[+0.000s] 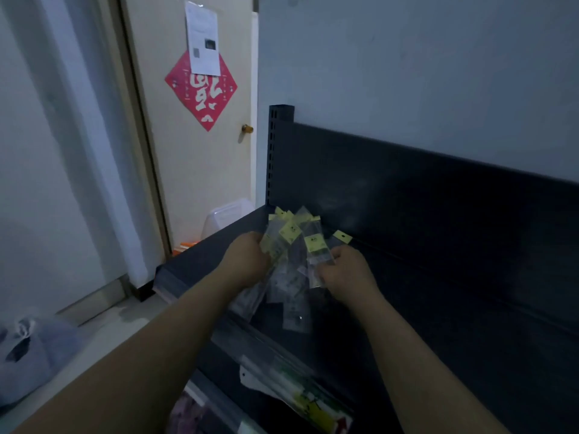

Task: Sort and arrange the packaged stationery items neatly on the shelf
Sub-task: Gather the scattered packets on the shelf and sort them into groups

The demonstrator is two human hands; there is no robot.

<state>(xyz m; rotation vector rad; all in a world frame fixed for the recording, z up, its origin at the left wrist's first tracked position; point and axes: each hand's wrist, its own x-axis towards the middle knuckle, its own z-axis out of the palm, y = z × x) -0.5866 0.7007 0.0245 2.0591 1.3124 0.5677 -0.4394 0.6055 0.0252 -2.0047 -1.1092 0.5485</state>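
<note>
here, my left hand and right hand each close on a fanned bunch of clear packets with yellow header cards, held just above the dark shelf near its left end.

Dim light; grey wall; cream door bearing a red diamond poster; pale floor.

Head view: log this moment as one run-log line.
left hand: gripping packets | right hand: gripping same packets | place: dark shelf | state: fanned, unsorted
</note>
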